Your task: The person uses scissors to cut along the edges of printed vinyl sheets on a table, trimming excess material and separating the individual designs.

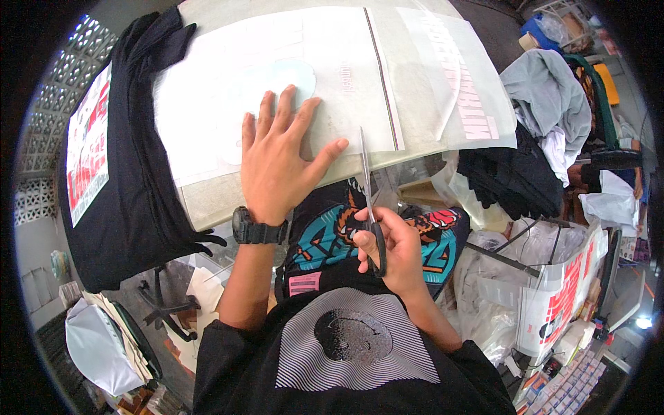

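My left hand lies with spread fingers on a white sheet, partly over a pale blue rounded shape. A black watch is on that wrist. My right hand grips scissors by the black handles. Their silver blades point up over the sheet, near a thin dark stripe along its right part; whether they touch it I cannot tell. A translucent sheet with faint pink print lies at the right on the pale table.
A black garment with a red-printed sheet drapes over the table's left end. Piled grey and black fabrics, plastic-wrapped stacks and wires crowd the right. A chair base stands below left. Part of another person shows far right.
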`<control>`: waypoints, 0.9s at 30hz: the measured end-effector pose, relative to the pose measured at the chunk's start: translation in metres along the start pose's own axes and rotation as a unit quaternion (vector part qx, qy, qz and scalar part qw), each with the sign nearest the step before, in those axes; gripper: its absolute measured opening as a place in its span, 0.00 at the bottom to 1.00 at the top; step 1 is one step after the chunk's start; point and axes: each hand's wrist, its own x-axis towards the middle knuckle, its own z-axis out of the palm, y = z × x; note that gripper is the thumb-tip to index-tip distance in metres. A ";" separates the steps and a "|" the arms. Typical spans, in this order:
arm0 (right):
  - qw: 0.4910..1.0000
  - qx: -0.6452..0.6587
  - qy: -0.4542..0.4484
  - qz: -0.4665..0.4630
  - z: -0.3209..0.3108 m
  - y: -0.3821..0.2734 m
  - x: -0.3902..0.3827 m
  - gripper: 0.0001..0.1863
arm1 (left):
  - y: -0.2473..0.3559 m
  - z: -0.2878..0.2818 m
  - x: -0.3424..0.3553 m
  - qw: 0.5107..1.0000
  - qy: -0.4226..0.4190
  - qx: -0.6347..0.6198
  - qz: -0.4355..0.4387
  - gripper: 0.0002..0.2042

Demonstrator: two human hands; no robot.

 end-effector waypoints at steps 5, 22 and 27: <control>1.000 0.010 -0.002 -0.008 -0.001 0.004 -0.002 0.25 | 0.002 -0.002 0.001 1.000 -0.001 0.000 -0.001 0.34; 0.999 -0.002 0.030 0.010 0.004 -0.002 -0.001 0.24 | 0.003 -0.001 0.001 1.000 0.016 -0.004 0.007 0.36; 0.999 -0.014 0.033 -0.010 0.002 0.000 -0.002 0.27 | 0.005 -0.005 0.004 1.000 0.008 -0.009 0.001 0.37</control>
